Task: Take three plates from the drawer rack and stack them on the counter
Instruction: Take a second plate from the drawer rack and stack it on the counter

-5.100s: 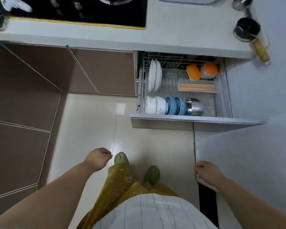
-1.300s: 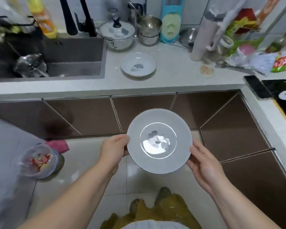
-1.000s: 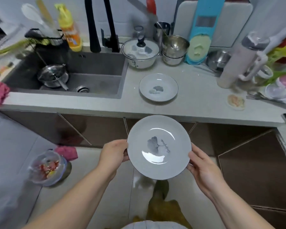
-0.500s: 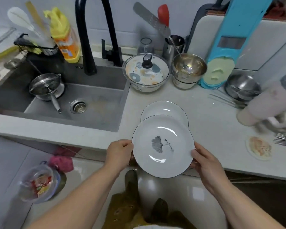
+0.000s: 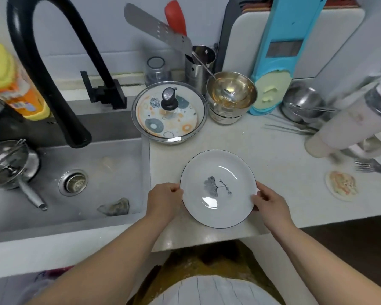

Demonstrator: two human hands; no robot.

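A white plate with a thin dark rim and a grey leaf print lies level over the pale counter, near its front edge. My left hand grips the plate's left rim and my right hand grips its right rim. The plate that stood on the counter earlier is hidden beneath this one; I cannot tell whether the two touch. The drawer rack is out of view.
A patterned glass-lidded pot and a steel bowl with a ladle stand just behind the plate. The sink with a black tap lies to the left. A small coaster, forks and a tall tumbler are at the right.
I have carried the plate from over the floor forward over the counter and lowered it above the plate that was there. Both hands have kept hold of its rim.
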